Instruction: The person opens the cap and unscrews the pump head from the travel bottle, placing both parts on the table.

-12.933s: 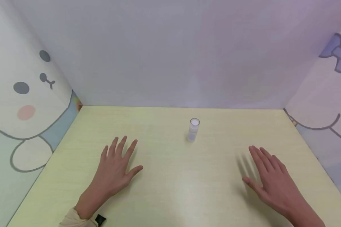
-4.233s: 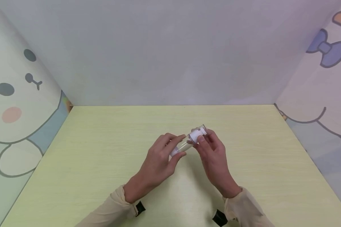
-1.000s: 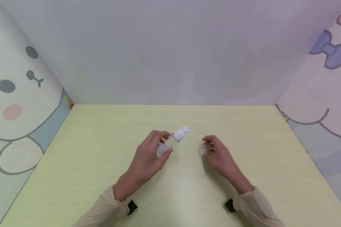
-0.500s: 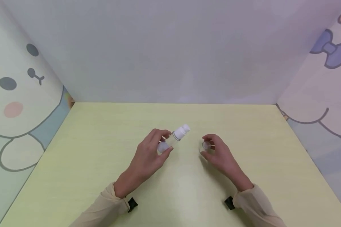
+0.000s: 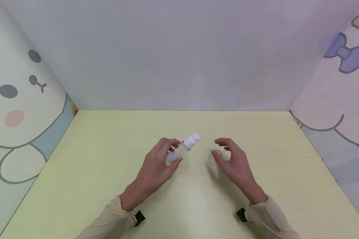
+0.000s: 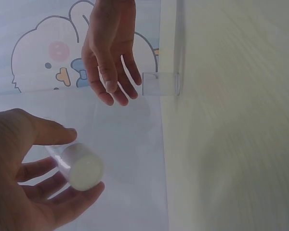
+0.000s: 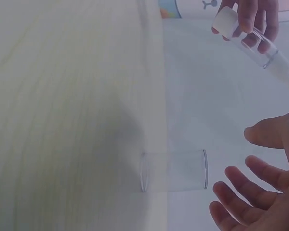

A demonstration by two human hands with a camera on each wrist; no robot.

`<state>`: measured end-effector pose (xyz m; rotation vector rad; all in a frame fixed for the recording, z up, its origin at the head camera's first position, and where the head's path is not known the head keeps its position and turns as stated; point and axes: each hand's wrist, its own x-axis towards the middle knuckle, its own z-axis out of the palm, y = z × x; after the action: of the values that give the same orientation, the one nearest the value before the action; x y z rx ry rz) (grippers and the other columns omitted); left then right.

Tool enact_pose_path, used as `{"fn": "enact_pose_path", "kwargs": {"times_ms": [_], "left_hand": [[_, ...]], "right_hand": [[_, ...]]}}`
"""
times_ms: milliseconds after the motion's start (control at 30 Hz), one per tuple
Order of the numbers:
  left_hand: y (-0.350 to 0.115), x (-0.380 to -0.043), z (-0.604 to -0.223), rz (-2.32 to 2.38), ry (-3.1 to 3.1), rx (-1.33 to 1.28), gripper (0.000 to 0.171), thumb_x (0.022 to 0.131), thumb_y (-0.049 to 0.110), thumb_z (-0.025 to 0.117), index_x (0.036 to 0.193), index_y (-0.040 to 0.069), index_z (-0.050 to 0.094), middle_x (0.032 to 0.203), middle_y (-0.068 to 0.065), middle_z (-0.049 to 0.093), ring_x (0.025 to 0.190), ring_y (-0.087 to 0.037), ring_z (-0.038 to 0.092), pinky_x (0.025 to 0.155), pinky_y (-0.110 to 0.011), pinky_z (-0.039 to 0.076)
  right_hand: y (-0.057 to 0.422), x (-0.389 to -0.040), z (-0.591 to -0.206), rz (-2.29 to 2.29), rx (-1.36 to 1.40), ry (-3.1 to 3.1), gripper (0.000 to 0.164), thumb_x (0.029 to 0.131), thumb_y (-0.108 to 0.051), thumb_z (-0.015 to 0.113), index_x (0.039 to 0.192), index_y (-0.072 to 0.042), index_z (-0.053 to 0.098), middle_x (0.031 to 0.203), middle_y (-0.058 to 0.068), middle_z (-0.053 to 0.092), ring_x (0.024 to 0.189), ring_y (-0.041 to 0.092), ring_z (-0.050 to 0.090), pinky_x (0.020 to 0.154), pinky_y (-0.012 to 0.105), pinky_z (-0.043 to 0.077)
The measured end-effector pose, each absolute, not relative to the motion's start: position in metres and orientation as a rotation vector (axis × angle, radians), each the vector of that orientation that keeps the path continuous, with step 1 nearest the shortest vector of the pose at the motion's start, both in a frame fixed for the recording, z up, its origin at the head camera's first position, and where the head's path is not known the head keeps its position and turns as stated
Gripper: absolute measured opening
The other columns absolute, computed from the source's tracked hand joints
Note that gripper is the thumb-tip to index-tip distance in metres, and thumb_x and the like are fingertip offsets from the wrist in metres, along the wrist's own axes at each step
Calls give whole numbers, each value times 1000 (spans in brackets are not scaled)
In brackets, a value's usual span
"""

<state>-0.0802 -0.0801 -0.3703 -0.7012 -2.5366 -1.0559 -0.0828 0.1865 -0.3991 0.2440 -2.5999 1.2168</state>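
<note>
My left hand [image 5: 154, 164] grips a clear pump bottle [image 5: 189, 142] with a white pump head, thumb on one side and fingers on the other. The bottle tilts above the table, pump end up and to the right. Its round white base [image 6: 86, 172] faces the left wrist camera. A clear, tube-shaped cap [image 7: 176, 171] stands upright on the table. Over it, my right hand [image 5: 237, 166] hovers with fingers spread and relaxed, holding nothing. The right wrist view shows a gap between those fingertips and the cap's upper rim.
The pale wooden table [image 5: 113, 139] ends at a plain grey back wall [image 5: 179, 59]. Side walls with cartoon animals, one left [image 5: 21, 69] and one right [image 5: 320, 109], enclose it. A small black object sits at each sleeve cuff.
Earlier the capped bottle stood on the table, then both hands held it. The cap was drawn off and set down at the right. In the last half second my right fingers have let go.
</note>
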Motion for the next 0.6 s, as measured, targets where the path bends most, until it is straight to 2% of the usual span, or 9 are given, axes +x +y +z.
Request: {"fn": "enact_pose_path", "kwargs": {"times_ms": [200, 333, 600], "left_hand": [[-79, -79, -370, -1064, -2540, -699, 48, 83, 8, 88, 124, 7, 63, 112, -5, 67, 98, -17, 68, 74, -30, 61], [-79, -79, -370, -1072, -2537, -704, 49, 82, 8, 88, 124, 6, 63, 112, -5, 67, 98, -17, 68, 75, -30, 62], [-77, -77, -371, -1079, -2541, -722, 49, 83, 9, 88, 124, 7, 62, 113, -4, 66, 99, -16, 68, 75, -29, 62]], "right_hand": [[182, -78, -394, 1222, 253, -2498, 35, 95, -9, 75, 128, -16, 65, 122, -3, 72, 115, 19, 66, 104, 28, 48], [178, -77, -391, 1257, 312, -2414, 37, 95, -6, 74, 130, -17, 65, 123, -5, 72, 115, 15, 66, 103, 19, 47], [166, -73, -381, 1409, 457, -2270, 42, 93, 4, 73, 132, -11, 64, 123, 4, 70, 110, 18, 68, 98, 21, 56]]}}
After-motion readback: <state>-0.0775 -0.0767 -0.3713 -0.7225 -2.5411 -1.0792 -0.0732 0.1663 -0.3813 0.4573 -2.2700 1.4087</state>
